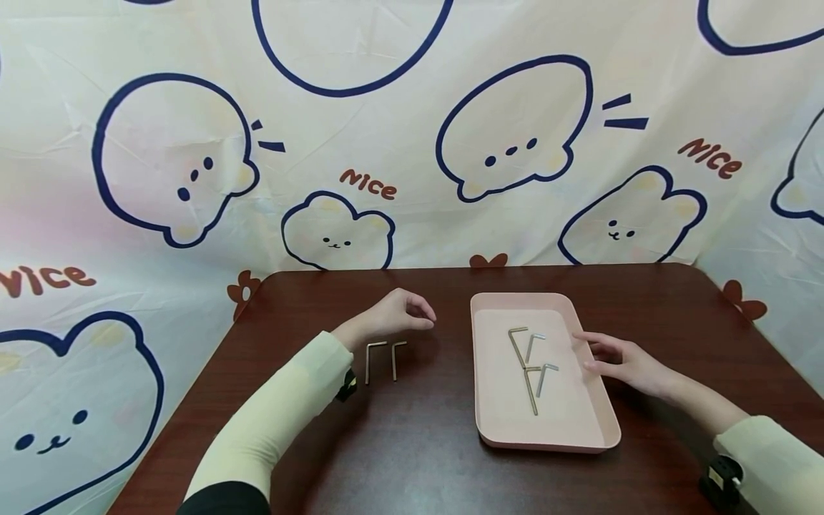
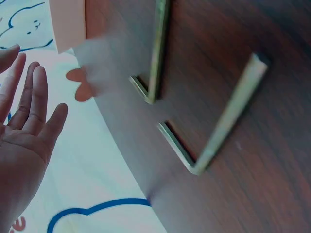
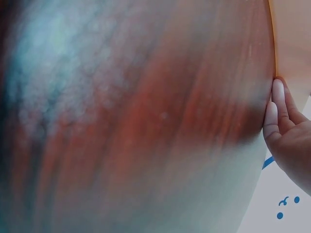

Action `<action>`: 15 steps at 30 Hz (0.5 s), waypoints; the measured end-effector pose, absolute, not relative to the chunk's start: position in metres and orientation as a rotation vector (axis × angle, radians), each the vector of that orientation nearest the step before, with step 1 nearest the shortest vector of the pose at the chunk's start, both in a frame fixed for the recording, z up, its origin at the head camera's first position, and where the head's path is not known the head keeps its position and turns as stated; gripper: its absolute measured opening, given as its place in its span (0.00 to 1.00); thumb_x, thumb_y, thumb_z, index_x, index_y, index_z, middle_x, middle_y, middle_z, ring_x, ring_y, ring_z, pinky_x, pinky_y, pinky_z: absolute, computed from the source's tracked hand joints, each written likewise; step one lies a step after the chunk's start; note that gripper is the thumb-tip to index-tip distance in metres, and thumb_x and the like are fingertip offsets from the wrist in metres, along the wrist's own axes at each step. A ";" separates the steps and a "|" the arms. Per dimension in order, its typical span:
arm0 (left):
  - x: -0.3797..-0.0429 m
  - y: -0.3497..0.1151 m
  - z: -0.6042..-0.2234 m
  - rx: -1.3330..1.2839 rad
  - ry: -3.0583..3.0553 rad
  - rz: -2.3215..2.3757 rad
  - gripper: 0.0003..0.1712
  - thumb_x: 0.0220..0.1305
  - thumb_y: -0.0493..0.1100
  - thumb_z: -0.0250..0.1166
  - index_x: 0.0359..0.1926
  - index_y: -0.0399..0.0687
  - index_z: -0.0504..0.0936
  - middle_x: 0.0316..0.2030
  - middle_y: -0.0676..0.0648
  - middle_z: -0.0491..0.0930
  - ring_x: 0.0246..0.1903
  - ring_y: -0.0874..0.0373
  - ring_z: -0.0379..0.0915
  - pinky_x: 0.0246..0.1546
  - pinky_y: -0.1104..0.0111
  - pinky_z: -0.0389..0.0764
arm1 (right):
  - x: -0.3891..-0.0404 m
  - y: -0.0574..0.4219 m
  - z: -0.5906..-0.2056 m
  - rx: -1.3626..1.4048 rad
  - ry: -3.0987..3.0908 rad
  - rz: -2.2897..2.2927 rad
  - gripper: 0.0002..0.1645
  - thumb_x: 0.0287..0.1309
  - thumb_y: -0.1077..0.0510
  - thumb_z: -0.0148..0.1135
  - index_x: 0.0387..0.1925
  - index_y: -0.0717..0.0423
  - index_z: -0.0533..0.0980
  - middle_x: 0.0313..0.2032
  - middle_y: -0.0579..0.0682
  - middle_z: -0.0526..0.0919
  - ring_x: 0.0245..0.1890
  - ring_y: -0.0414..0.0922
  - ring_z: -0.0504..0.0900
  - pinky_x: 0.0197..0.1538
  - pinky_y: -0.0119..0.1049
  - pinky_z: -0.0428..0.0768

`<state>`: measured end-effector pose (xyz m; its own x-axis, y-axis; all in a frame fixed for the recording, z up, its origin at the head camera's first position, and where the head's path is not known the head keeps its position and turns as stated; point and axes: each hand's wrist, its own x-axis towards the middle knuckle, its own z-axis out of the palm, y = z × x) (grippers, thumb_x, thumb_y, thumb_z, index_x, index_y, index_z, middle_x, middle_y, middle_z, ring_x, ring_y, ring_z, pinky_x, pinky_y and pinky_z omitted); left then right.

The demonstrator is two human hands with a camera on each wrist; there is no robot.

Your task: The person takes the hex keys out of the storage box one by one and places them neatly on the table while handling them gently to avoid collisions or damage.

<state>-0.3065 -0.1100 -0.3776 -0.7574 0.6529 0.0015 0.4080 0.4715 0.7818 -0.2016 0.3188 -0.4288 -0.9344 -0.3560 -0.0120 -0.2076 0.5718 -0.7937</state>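
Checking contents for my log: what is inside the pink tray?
Four L-shaped hex keys lie in the pink tray: two brassy, two silvery. The tray hides the tabletop beneath it, so anything there cannot be seen.

A tabletop [image 1: 418, 458] stands before a cloth [image 1: 402, 143]. On its right half sits a tray [image 1: 569, 418]; to the tray's left, well apart from it, two hex keys lie side by side, a left one [image 1: 368, 366] and a right one [image 1: 394, 365]. Behind this pair is the left hand [image 1: 399, 313], between them and the cloth's side. The right hand [image 1: 621, 361] touches the tray's right rim. In the tray lie four more hex keys: at the back, one left [image 1: 517, 350] and one right [image 1: 530, 349]; before them, another left [image 1: 531, 392] and another right [image 1: 541, 383].
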 end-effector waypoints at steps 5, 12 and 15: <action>-0.307 -0.098 -0.374 0.969 2.419 1.153 0.06 0.61 0.37 0.69 0.39 0.40 0.86 0.34 0.52 0.84 0.35 0.57 0.77 0.40 0.68 0.78 | -0.203 0.318 -0.428 -0.471 2.645 -1.281 0.36 0.65 0.54 0.61 0.69 0.61 0.62 0.56 0.65 0.75 0.51 0.54 0.74 0.46 0.30 0.75; -0.305 -0.079 -0.371 1.040 2.395 1.110 0.07 0.61 0.37 0.69 0.40 0.39 0.86 0.34 0.52 0.84 0.35 0.59 0.78 0.41 0.70 0.77 | -0.202 0.319 -0.429 -0.465 2.650 -1.280 0.36 0.65 0.54 0.62 0.69 0.61 0.63 0.56 0.64 0.75 0.50 0.53 0.75 0.46 0.30 0.76; -0.304 -0.072 -0.367 1.066 2.385 1.092 0.08 0.61 0.38 0.68 0.41 0.38 0.85 0.33 0.53 0.84 0.35 0.60 0.78 0.42 0.69 0.77 | -0.202 0.318 -0.429 -0.469 2.648 -1.283 0.36 0.65 0.54 0.62 0.69 0.61 0.63 0.55 0.63 0.76 0.49 0.49 0.76 0.45 0.30 0.76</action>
<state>-0.3038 -0.0717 -0.3671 -0.6758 0.7366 0.0266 0.5013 0.4329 0.7492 -0.2021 0.3185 -0.4293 -0.9377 -0.3473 -0.0085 -0.2087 0.5825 -0.7856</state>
